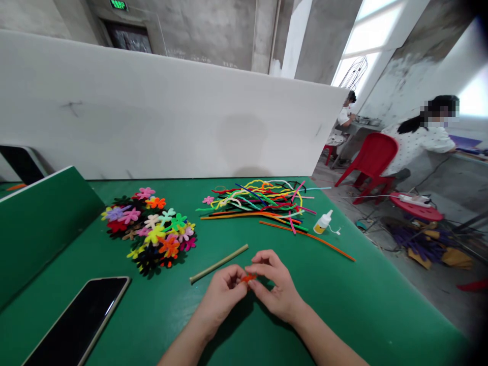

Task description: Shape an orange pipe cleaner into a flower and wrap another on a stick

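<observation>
Low over the front middle of the green table, my left hand (225,290) and my right hand (275,282) meet at the fingertips. Between them is a small bent orange pipe cleaner (247,278), largely covered by the fingers. Both hands are closed in a pinch on it. Just beyond my left hand lies a thin pale green stick (219,264), apart from the fingers. A straight orange pipe cleaner (324,240) rests further right, behind my right hand.
Colourful fuzzy flowers (156,234) are heaped at left. Loose pipe cleaners (263,198) lie tangled at the back, beside a small white glue bottle (323,222). A phone (80,320) lies front left. White panel (171,117) behind; two people sit at right.
</observation>
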A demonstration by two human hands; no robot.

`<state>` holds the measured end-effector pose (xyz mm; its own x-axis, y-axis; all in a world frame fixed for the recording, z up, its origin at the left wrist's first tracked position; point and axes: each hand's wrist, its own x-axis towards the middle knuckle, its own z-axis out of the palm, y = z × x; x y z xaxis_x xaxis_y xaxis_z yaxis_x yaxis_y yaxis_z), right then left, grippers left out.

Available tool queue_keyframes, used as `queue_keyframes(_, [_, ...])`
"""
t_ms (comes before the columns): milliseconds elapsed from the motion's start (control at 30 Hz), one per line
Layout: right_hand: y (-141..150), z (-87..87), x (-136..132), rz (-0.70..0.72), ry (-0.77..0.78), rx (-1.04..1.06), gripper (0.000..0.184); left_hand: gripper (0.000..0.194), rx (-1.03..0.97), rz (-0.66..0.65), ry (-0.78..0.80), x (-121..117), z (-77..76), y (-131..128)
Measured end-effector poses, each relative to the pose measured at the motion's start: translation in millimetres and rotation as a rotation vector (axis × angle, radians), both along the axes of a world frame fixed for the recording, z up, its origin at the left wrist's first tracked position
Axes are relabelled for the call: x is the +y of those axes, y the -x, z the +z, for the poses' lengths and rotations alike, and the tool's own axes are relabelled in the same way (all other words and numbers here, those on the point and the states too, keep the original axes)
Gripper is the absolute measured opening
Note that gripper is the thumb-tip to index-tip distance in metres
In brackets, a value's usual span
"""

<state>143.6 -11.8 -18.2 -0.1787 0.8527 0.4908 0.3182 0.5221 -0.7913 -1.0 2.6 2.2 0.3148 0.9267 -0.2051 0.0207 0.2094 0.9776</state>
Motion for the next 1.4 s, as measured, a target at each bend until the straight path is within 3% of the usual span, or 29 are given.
queue_keyframes(167, [-0.5,3.2,0.5,0.019,0.019,-0.002,0.018,0.012,-0.023,-0.027,0.049,-1.2,-0.2,0.7])
queue_keyframes(333, [-3.3,0.7,2.7,-0.016,0.044,-0.016,0.007,0.012,0.058,-0.032,-0.022,-1.5,-2.0,-0.6])
queue_keyframes(567, [-3.0,1.9,2.9,-0.027,0.117,-0.026,0.011,0.013,0.336,0.055,-0.353,-3.3,-3.4,-4.0])
queue_keyframes(733, [-1.7,1.6,4.7,0.016,0.182,0.009,0.016,0.014,0.552,0.029,-0.629,-4.3,-12.1,-1.1])
queue_keyframes(967, [-0.2,0.8,6.9,0.085,0.245,0.051,0.024,0.014,0.660,-0.022,-0.783,-5.3,-15.1,2.6])
queue_keyframes(1100, [0.5,0.3,5.9,0.071,0.242,0.046,0.020,0.013,0.560,0.032,-0.683,-3.9,-12.1,0.4])
queue_keyframes(1267, [-0.9,2.1,4.2,0.032,0.162,0.013,0.006,0.010,0.243,0.080,-0.263,1.4,-6.1,-0.4])
queue_keyframes(1400, [-4.3,8.1,2.3,0.048,0.098,0.018,0.020,0.011,0.008,0.025,0.026,2.6,-4.4,3.2])
